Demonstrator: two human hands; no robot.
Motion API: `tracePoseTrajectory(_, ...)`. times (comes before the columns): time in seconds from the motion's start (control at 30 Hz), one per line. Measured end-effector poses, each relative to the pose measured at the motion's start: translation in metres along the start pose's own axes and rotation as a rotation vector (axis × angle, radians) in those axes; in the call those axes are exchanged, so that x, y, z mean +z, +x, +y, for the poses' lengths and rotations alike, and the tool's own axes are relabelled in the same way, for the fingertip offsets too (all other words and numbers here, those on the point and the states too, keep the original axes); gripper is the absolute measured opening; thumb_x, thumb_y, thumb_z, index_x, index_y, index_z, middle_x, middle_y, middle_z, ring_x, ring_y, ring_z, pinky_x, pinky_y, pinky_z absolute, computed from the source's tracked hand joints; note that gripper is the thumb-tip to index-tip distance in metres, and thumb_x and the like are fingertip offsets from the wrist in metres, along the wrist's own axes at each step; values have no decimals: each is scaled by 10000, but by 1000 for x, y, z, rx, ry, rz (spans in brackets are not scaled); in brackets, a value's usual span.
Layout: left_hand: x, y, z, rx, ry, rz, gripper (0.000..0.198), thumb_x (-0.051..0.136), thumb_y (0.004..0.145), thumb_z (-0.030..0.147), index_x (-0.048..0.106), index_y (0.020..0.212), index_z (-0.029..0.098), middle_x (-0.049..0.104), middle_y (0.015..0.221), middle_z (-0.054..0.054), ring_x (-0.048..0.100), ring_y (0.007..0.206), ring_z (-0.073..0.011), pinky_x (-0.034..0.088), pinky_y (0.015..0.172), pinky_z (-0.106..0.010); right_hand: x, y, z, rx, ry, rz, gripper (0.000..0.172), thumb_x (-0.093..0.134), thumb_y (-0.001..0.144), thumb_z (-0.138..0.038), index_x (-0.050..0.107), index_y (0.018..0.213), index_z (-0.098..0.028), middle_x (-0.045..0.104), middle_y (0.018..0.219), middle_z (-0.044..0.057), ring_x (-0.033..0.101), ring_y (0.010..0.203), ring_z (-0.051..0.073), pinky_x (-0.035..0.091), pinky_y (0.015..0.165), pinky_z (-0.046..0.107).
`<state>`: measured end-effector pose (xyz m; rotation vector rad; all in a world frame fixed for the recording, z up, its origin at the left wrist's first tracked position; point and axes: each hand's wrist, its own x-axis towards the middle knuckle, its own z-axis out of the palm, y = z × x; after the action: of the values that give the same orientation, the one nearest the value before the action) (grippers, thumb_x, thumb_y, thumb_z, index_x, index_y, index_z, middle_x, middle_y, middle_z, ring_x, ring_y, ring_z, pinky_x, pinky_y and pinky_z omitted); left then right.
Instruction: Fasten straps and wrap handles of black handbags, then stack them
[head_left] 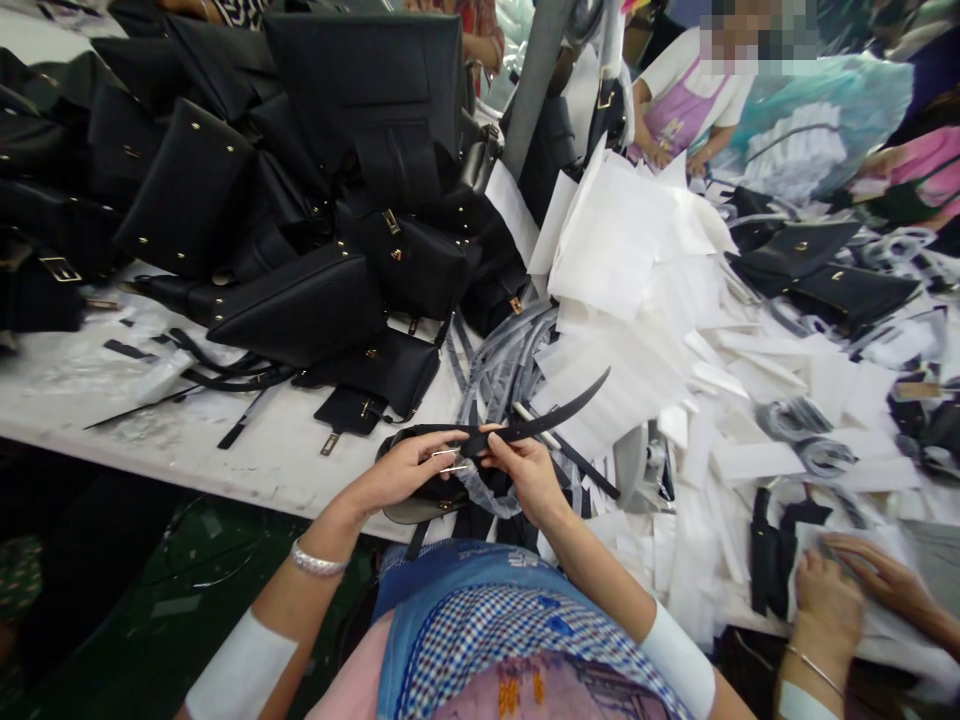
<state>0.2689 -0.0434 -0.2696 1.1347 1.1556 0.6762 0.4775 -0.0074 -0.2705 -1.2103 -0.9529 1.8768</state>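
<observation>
A thin black leather strap [547, 418] runs across the table's front edge, its tapered free end rising to the upper right. My left hand [405, 470] pinches the strap near a small metal buckle, fingers closed on it. My right hand [525, 470] grips the same strap just to the right, also closed. Below the hands lies a black bag [420, 500] with crumpled clear plastic wrap beside it. A silver bracelet sits on my left wrist.
A heap of black handbags [300, 180] fills the back left of the white table [247, 460]. Plastic-wrapped straps [495, 360] lie in the middle. White paper sheets [645, 280] cover the right side. Another person's hands [847, 590] work at the lower right; others sit across the table.
</observation>
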Motion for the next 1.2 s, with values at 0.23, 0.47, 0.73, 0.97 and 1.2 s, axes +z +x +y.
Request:
tracePoseTrajectory(0.23,7,3,7,14,27,80,430,592,905,385,623,1275,169,709,1057,-90,619,730,-169,504,709,-292,3,-2,2,10,-44,-27,315,763,772,-445,785,986,-214,756,804,31,674,715,183,546,756,315)
tracePoseTrajectory(0.47,5,4,10,6,26,102,425,605,890,351,615,1275,169,701,894,-43,621,710,-164,493,680,-265,3,-4,5,4,17,-9,327,793,751,-437,781,990,-214,760,815,28,689,725,179,539,794,306)
tracePoseTrajectory(0.73,5,4,5,23,-57,78,445,599,890,329,586,1308,175,675,849,-18,611,718,-148,475,681,-249,6,-5,5,42,131,8,336,803,744,-453,759,967,-205,748,793,26,701,699,154,587,726,275)
tracePoseTrajectory(0.97,4,2,9,30,3,93,452,597,875,314,590,1299,157,692,838,-29,632,702,-159,490,669,-256,8,-5,5,19,22,16,378,786,751,-480,757,997,-194,764,826,49,726,702,188,609,688,302)
tracePoseTrajectory(1.2,6,5,6,40,53,95,459,592,849,274,590,1293,162,708,797,-21,662,734,-180,506,674,-257,6,-5,5,-94,-282,66,282,741,799,-455,790,966,-233,767,759,34,728,695,242,605,704,365)
